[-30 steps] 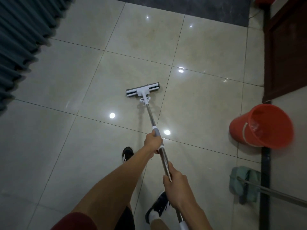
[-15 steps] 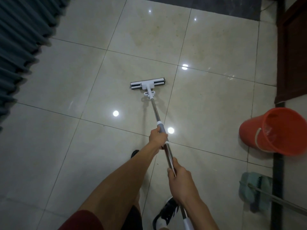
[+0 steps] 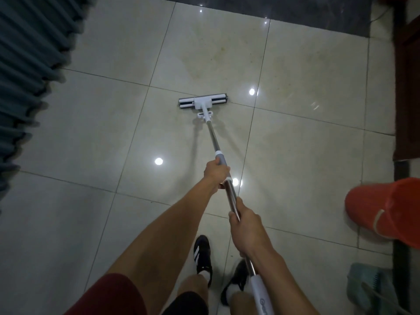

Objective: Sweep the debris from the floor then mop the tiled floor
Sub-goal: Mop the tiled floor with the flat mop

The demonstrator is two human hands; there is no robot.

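Observation:
A mop with a white and black flat head (image 3: 203, 102) rests on the glossy beige tiled floor (image 3: 91, 137) ahead of me. Its metal shaft (image 3: 213, 137) slants back toward my body. My left hand (image 3: 216, 172) grips the shaft at the grey collar, further from me. My right hand (image 3: 246, 228) grips the shaft lower down, just above the white handle end (image 3: 261, 294). A faint yellowish stain marks the tiles beyond the mop head.
An orange bucket (image 3: 384, 212) lies tilted at the right edge. A teal dustpan with brush (image 3: 372, 285) sits at the bottom right. A dark wooden door or cabinet (image 3: 406, 87) stands at the right. Blue-grey curtain folds (image 3: 25, 64) hang at the left. My black shoes (image 3: 203, 253) stand below.
The mop head has slid forward and a little right across the tile. Both hands stayed on the shaft, and I have stepped forward, so the bucket and dustpan shifted toward the right edge.

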